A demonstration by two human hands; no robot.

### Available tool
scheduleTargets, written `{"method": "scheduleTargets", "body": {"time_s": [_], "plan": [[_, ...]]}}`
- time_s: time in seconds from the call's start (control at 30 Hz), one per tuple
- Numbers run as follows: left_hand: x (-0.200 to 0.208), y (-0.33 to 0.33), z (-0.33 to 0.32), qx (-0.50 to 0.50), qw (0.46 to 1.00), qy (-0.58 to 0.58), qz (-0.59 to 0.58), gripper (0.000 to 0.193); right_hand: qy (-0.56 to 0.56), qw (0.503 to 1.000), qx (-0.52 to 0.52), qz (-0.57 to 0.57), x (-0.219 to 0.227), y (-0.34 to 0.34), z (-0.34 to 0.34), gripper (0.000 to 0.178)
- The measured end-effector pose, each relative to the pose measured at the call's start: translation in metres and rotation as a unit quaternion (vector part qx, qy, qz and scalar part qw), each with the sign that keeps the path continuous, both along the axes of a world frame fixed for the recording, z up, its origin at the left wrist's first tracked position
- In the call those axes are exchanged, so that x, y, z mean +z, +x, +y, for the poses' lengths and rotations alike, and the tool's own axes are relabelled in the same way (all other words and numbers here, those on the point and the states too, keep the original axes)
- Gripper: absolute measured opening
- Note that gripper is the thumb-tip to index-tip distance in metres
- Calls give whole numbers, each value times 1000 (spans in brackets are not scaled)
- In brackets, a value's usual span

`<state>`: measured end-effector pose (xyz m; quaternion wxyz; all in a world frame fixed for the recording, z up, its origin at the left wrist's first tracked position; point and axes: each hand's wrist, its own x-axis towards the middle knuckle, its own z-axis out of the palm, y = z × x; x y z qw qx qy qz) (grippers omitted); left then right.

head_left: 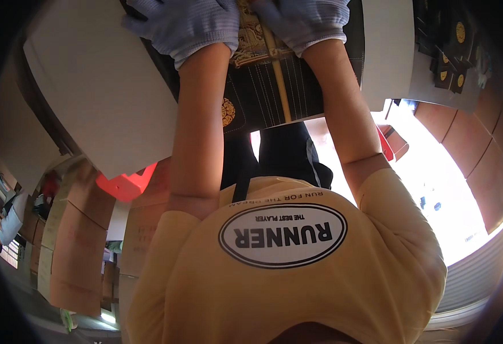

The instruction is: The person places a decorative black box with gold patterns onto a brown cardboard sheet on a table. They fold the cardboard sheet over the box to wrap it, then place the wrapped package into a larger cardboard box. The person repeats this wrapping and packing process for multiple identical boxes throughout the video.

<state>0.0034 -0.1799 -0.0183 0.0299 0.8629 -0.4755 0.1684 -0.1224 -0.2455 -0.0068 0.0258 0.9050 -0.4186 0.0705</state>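
Observation:
A flat black sheet (263, 86) with gold printing, a gold strip and dotted lines lies on the pale tabletop at the top of the view. My left hand (191, 26), in a grey knit glove, rests on its left part with fingers spread. On the other side of the gold strip, my right hand (309, 23) lies on the sheet in a matching glove. Its thumb is stretched out toward the left hand, while the other fingertips are cut off by the upper edge. Neither hand shows anything gripped in it.
Several black pieces with gold emblems (452, 69) lie on the tabletop (386, 63) at far right. Cardboard boxes (79, 246) stand at left, more cartons (469, 137) at right. A red plastic object (125, 184) shows below the left table edge. Another person (12, 221) is at far left.

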Motion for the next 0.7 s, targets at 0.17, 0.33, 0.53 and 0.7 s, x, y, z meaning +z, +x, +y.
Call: {"method": "scheduleTargets", "body": {"time_s": [0.17,0.33,0.53,0.7], "plan": [[-4,-3,-1,21,1000,19,-10,46,-26,1000,-7,4,-8,6,3,60],[-4,-7,-1,11,1000,3,3,46,-27,999,-20,0,-7,6,2,58],[-2,-6,-2,12,999,1,33,46,-40,997,-41,42,-9,10,1,57],[1,-10,-5,43,999,32,4,46,-19,999,-33,21,-5,10,2,56]]}}
